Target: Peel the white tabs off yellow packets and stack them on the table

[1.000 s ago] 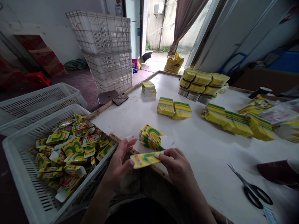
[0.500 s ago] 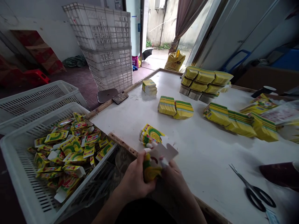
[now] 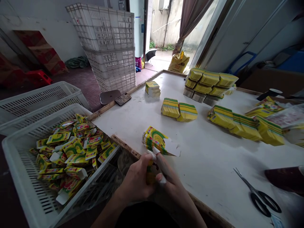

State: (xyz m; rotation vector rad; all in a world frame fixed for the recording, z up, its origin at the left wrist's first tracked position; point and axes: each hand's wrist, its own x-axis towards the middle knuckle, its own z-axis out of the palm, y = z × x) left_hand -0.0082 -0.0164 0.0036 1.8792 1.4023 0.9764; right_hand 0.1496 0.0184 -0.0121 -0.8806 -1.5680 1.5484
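Close to the table's front edge, my left hand point(image 3: 136, 178) is closed around a small yellow and green carton point(image 3: 150, 178). My right hand point(image 3: 171, 181) meets it from the other side, its fingers pressed on the carton's end. White covers sit on several of my fingertips. Much of the carton is hidden by my hands. Just beyond them lies a fanned stack of flat printed cartons point(image 3: 155, 138), yellow and green, with white flaps toward the right.
A white plastic crate point(image 3: 22, 190) on the left holds many folded cartons. Bundled cartons point(image 3: 179, 110) and a taller pile point(image 3: 209, 83) stand farther back. Black-handled scissors point(image 3: 260, 196) lie at right. A phone point(image 3: 123, 99) rests on the wooden table edge point(image 3: 125, 148).
The pale flap that stood up between my hands is now folded down or covered by them. My right fingers have moved left and up over the carton's end.
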